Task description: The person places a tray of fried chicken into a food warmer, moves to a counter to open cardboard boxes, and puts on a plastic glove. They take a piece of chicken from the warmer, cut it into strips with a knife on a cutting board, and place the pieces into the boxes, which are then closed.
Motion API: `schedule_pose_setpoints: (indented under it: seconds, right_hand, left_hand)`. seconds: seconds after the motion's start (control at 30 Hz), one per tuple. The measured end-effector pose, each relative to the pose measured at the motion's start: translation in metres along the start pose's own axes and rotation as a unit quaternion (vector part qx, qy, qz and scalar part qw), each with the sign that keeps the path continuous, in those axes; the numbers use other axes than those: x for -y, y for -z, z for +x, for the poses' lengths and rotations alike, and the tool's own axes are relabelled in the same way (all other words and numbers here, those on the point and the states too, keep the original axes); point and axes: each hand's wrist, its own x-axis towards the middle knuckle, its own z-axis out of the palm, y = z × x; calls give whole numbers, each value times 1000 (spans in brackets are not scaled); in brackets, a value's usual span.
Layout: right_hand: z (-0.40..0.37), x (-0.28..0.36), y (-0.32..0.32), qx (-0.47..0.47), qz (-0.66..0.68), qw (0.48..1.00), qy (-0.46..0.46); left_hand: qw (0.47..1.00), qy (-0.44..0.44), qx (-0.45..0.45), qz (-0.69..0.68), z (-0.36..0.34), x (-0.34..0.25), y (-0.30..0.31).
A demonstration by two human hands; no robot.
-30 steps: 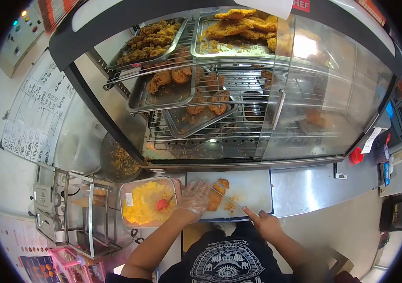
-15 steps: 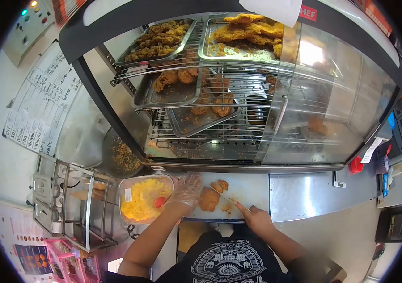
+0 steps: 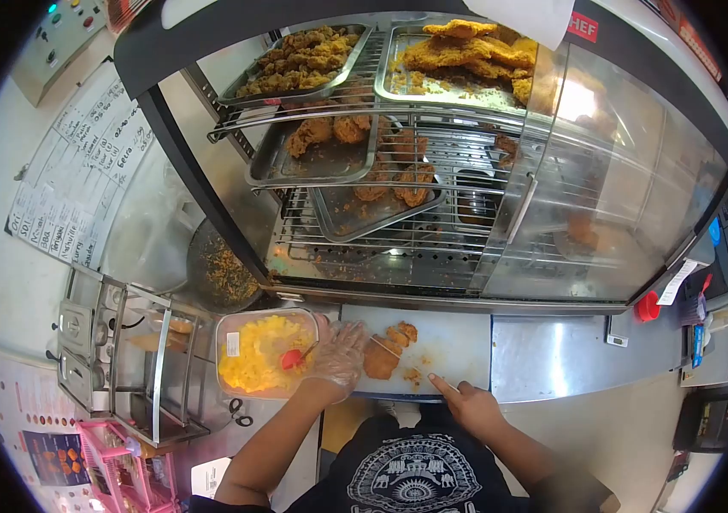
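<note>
A breaded fried chicken fillet (image 3: 380, 362) lies on a white cutting board (image 3: 459, 342), with smaller cut pieces (image 3: 402, 333) just beyond it and crumbs nearby. My right hand (image 3: 473, 405) is closed round the wooden-looking handle of a knife (image 3: 443, 385), whose thin blade slants across the fillet to the upper left. On the fillet's left, my left hand (image 3: 338, 352) wears a clear plastic glove, its fingers stretched out close to the fillet's edge. Beside that hand stands a clear tub (image 3: 221, 373) of yellow food with a red utensil (image 3: 292, 359) in it.
A glass display warmer (image 3: 381, 303) stands behind the board, with trays of fried chicken (image 3: 475, 56) on its racks. At the left are a metal rack (image 3: 161, 368), a dark pan (image 3: 218, 272) and black-handled scissors (image 3: 241, 415). The steel counter (image 3: 552, 359) continues to the right.
The knife blade has shifted a little toward the left over the fillet. My left hand has shifted slightly, still beside the fillet. The view has turned slightly.
</note>
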Motion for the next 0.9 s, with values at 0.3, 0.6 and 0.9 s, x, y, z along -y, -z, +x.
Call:
schedule_pose_setpoints:
  seconds: [0.3,0.6,0.9]
  right_hand:
    - [10,-2,7,56,-7,998,-4]
    - [19,-6,-7,94,-9,995,-15]
    - [43,16,-8,52,-14,999,6]
  left_hand:
    - [999,24,45,-15,11,-1,-26]
    - [998,27,43,-23,19,1,-31]
    - [995,44,39,85,21,25,-33]
